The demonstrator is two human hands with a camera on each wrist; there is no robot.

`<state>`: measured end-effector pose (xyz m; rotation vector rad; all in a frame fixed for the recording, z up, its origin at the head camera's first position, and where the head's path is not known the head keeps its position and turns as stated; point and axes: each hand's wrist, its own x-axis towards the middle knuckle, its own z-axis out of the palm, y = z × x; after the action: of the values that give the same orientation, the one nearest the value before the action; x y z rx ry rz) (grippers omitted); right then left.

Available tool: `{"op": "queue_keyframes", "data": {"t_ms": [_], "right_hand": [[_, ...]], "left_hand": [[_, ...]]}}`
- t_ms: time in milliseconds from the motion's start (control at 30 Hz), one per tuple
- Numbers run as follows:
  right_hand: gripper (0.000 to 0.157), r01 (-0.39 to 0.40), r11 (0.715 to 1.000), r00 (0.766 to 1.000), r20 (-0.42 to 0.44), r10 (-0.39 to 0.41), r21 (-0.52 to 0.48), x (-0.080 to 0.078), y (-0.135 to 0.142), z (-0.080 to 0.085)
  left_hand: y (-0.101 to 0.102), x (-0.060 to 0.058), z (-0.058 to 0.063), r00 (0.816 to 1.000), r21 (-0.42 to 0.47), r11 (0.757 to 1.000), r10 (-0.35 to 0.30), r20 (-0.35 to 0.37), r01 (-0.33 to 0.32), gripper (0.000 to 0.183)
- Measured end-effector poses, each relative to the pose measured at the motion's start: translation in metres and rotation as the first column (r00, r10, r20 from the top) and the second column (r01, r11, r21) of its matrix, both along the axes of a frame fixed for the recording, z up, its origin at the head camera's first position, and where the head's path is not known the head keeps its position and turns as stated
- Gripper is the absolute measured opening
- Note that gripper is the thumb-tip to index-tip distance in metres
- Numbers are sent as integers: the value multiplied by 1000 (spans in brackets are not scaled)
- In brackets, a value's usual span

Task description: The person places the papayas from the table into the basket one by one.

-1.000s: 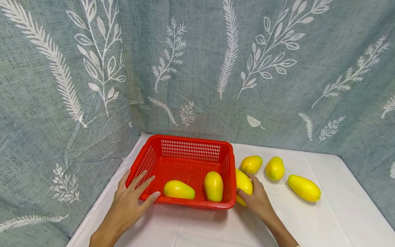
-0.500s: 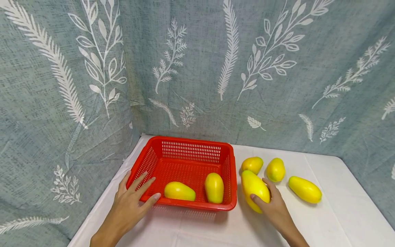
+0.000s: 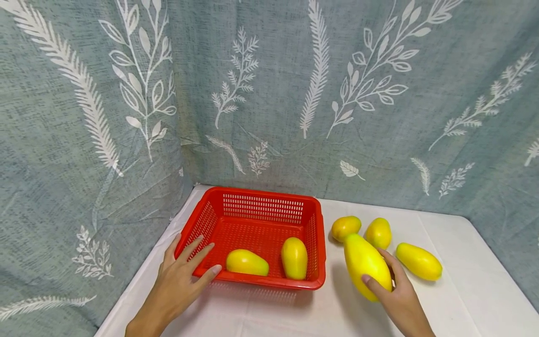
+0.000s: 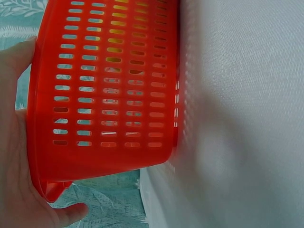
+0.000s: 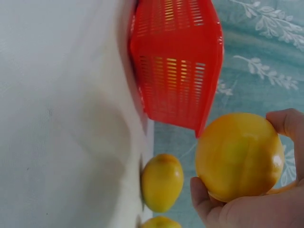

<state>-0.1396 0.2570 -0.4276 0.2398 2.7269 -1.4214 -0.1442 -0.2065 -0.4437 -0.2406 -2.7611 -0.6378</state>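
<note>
My right hand (image 3: 396,288) grips a large yellow mango (image 3: 366,267) with a greenish tip, thumb on the near side and fingers round the far side. The mango is held above the white table, right of the red plastic basket (image 3: 269,283), its shadow on the cloth below. In the right wrist view its rounded end (image 5: 240,156) faces the camera. My left hand (image 3: 178,281) rests on the basket's front left corner, its fingers spread and fairly straight over the rim. Two mangoes lie inside the basket, one on its side (image 3: 247,263) and one lengthwise (image 3: 294,258).
Three more mangoes lie on the white cloth (image 3: 459,262) to the right: one near the basket (image 3: 346,228), one beside it (image 3: 378,232) and a longer one (image 3: 418,262) farther right. Green-grey patterned curtains (image 3: 269,93) close off the back and sides.
My right hand has carried the mango from beside the basket's right wall to the right and up off the table. The left hand keeps its place on the basket corner.
</note>
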Motion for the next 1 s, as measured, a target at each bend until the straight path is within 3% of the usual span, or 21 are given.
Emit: {"op": "queue_keyframes", "data": {"t_ms": [600, 1000], "right_hand": [[82, -29, 995, 999, -48, 25, -92, 3, -18, 12], [75, -96, 966, 993, -92, 76, -238, 7, -51, 24]], "left_hand": [[1, 0, 0, 1000, 5, 1000, -6, -2, 6, 61], [2, 0, 1, 1000, 9, 1000, -4, 8, 4, 62]]}}
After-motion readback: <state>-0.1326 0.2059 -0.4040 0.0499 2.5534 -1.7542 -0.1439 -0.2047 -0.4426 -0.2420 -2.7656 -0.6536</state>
